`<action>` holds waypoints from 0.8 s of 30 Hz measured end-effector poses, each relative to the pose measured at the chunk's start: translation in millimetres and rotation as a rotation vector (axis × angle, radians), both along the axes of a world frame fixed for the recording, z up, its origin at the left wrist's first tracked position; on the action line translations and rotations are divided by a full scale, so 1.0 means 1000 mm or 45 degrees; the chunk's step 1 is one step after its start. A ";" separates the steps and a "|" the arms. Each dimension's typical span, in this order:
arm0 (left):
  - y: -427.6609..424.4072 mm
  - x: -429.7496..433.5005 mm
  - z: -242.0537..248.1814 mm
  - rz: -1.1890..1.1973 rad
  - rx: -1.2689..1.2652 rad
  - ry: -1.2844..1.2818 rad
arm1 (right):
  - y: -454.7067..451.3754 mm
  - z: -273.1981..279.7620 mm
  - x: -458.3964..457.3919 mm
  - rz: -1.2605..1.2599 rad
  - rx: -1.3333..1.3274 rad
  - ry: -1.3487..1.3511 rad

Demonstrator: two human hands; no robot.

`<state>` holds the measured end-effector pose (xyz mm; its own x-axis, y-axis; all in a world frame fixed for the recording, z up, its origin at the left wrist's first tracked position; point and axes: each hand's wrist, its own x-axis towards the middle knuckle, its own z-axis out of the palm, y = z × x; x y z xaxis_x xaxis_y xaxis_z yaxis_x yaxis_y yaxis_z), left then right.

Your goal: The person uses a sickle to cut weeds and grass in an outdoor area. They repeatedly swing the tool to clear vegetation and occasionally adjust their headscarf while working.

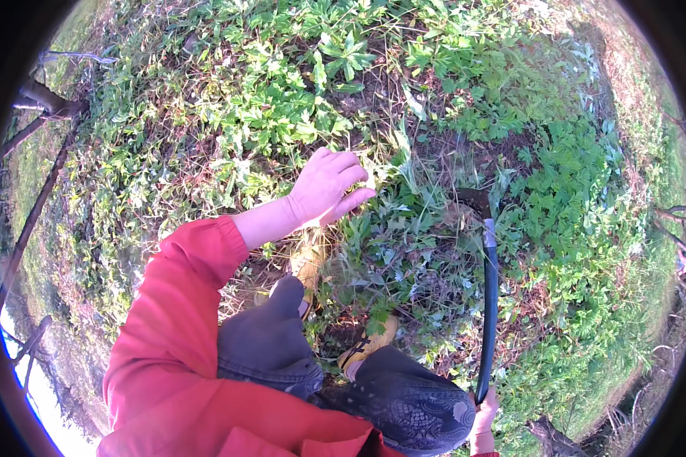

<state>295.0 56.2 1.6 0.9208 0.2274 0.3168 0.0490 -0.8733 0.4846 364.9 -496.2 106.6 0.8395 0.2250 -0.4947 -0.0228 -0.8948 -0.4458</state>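
Observation:
My left hand [331, 185] hovers over leafy weeds [297, 114], with loosely bent fingers and the thumb held apart. Nothing shows in its grasp, though the palm side is partly hidden. Low on the right, my right hand [483, 414] grips the end of a dark tool handle [490, 308]. A bright metal ferrule [489, 233] joins that handle to a dark, sickle-like blade [473, 200], which points left among the stems. Part of the blade is covered by plants. Between the two hands lies a patch of tangled, flattened greenery [406, 240].
My yellow shoes [371, 343] are on the ground close below the plants. Bare branches [40, 188] rise along the left rim. A woody stump or root [551, 437] sits at the lower right, and denser green weeds [566, 188] grow right of the blade.

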 end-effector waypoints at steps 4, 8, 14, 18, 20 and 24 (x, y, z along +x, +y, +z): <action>0.018 0.026 0.000 0.303 -0.088 -0.178 | -0.021 0.011 0.005 0.534 -0.255 -0.436; 0.038 0.040 -0.012 0.476 -0.209 -0.115 | 0.003 0.012 0.028 0.657 -0.371 -0.574; 0.059 0.058 -0.042 0.622 -0.193 0.225 | 0.048 0.022 0.037 0.667 -0.266 -0.668; 0.064 0.091 -0.059 0.566 -0.041 0.793 | 0.069 0.019 0.027 0.588 -0.167 -0.638; 0.065 0.104 -0.065 0.607 -0.044 0.880 | 0.079 0.014 0.024 0.506 -0.118 -0.681; 0.062 0.119 -0.068 0.628 -0.059 0.900 | 0.103 0.005 0.032 0.348 -0.083 -0.565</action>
<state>413.9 117.9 -66.3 0.6911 0.6514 -0.3130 0.7208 -0.6532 0.2321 397.3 -393.2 112.0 0.8864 0.4457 -0.1250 0.3937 -0.8679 -0.3029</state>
